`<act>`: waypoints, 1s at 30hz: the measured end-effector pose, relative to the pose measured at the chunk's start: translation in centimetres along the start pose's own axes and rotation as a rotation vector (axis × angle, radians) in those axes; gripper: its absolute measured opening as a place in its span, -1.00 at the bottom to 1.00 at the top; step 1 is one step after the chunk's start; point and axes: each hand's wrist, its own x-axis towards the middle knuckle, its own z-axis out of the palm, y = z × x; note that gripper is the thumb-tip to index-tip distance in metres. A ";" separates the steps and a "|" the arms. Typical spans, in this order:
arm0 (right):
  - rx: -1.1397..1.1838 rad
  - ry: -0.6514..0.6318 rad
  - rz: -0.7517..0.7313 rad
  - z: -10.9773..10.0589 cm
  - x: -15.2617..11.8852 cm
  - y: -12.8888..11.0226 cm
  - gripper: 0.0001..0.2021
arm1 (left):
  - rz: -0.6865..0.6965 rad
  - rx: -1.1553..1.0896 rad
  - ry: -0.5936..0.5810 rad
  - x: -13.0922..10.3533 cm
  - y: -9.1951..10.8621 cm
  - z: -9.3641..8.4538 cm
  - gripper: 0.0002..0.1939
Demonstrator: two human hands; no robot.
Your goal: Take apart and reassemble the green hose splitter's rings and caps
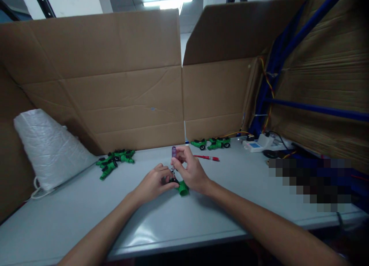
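Note:
Low over the middle of the table, my left hand [154,183] is closed on a small green toy vehicle [183,188] with black parts. My fingers cover much of it, and a rounded green end points toward me. Above it, my right hand [190,170] grips a screwdriver [173,152] by its purple, see-through handle. The screwdriver stands upright, its thin shaft running down to the black part of the toy; the tip itself is hidden by my fingers.
Several green toy vehicles lie in a pile [115,158] at the back left, and more [215,143] along the back cardboard wall [138,100]. A red marker [206,157] lies behind my right hand. A white wrapped bundle [49,147] leans left; a power strip [261,143] sits right.

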 end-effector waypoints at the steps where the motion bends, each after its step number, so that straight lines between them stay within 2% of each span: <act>1: -0.015 -0.010 -0.012 0.0 -0.1 0.1 -0.77 | -0.003 -0.003 0.002 0.0 0.0 0.0 -0.69; 7: -0.050 -0.036 -0.086 0.1 -0.1 0.3 -0.77 | -0.051 0.000 0.021 -0.1 0.1 0.2 -0.68; 12: -0.065 -0.024 -0.091 0.1 -0.1 0.2 -0.77 | -0.081 0.006 0.028 -0.1 0.2 0.3 -0.67; 30: -0.045 -0.095 -0.066 0.3 -0.3 0.2 -0.80 | -0.024 0.026 0.023 -0.2 -0.4 0.5 -0.60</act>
